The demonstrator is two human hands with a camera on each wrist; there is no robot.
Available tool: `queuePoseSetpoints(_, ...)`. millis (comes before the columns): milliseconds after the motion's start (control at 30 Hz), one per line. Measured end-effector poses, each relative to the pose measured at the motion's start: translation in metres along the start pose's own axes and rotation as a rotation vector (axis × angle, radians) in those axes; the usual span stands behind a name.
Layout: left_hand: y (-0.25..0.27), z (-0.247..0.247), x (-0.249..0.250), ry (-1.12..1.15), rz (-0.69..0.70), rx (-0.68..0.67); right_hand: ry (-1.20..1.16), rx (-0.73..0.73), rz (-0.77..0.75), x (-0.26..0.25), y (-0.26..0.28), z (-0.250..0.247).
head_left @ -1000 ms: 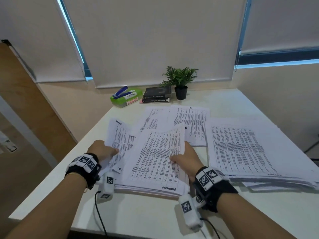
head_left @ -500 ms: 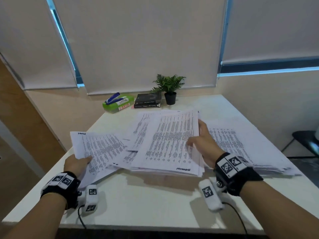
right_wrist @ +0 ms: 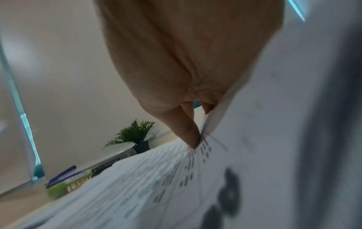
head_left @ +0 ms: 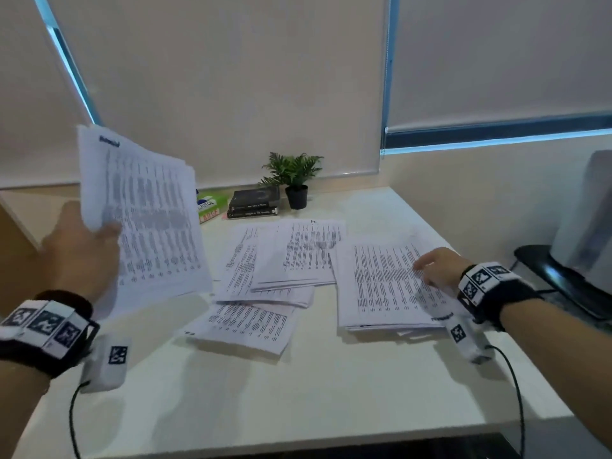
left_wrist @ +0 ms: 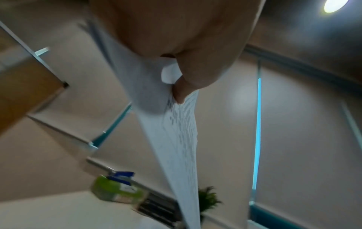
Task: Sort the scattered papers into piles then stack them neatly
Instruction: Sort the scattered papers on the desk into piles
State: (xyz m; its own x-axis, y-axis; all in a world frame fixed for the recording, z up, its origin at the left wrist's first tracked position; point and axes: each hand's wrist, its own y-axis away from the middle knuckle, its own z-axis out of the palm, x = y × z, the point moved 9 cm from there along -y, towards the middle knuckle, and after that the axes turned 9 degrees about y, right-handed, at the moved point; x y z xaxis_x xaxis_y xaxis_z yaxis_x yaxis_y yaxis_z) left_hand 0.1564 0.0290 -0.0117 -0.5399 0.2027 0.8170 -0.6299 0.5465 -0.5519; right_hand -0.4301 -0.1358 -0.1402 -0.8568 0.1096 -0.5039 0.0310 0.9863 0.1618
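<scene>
**Sorting under way: one sheaf lifted, one pile steadied**

From the head view, I see my left hand (head_left: 81,250) holding a raised sheaf (head_left: 142,220) of printed sheets well above the surface (head_left: 298,385), thumb over the lower left edge. My right hand (head_left: 437,270) rests on the right pile (head_left: 381,286). Loose papers (head_left: 281,263) lie overlapped in the middle, another sheet (head_left: 241,326) nearer me.

The left wrist view shows my fingers (left_wrist: 182,91) pinching the sheaf edge-on, closed tight on it.

In the right wrist view, my thumb presses onto the top sheet and a page edge lifts beside the other fingers; whether they grip it I cannot tell.

I judge the sorting half done. Next, the sheaf needs setting squarely on its matching pile.
</scene>
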Motion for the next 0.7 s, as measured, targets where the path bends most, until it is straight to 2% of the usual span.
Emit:
queuePoseSetpoints(100,0.020,0.042,0.037,0.014,-0.013,-0.153,0.128,-0.016,-0.023,0.002,-0.002,0.003)
queuePoseSetpoints(233,0.063,0.114,0.063,0.286,-0.092,-0.352,0.300,-0.008,-0.002,0.008,-0.005,0.002)
queuePoseSetpoints(300,0.084,0.149,0.072,0.322,-0.107,-0.481,0.426,0.044,0.022,0.010,-0.004,-0.002)
queuePoseSetpoints(333,0.093,0.163,0.077,0.355,-0.131,-0.524,0.409,0.094,0.003,0.005,-0.004,-0.004)
queuePoseSetpoints(367,0.099,0.176,0.076,0.379,-0.168,-0.562,0.308,0.149,-0.046,-0.003,-0.002,-0.008)
queuePoseSetpoints(433,0.115,0.200,0.074,0.412,-0.275,-0.641,-0.122,0.168,-0.130,-0.024,0.005,-0.007)
queuePoseSetpoints(500,0.131,0.224,0.065,0.428,-0.403,-0.702,-0.631,-0.020,-0.087,-0.040,0.014,0.016)
queuePoseSetpoints(567,0.144,0.244,0.052,0.387,-0.479,-0.758,-0.946,-0.252,-0.073,-0.060,0.023,0.045)
queuePoseSetpoints(633,0.154,0.260,0.041,0.353,-0.524,-0.781,-0.978,-0.271,-0.131,-0.071,0.023,0.060)
queuePoseSetpoints(700,0.157,0.272,0.029,0.290,-0.529,-0.778,-0.867,-0.106,-0.119,-0.064,0.013,0.063)
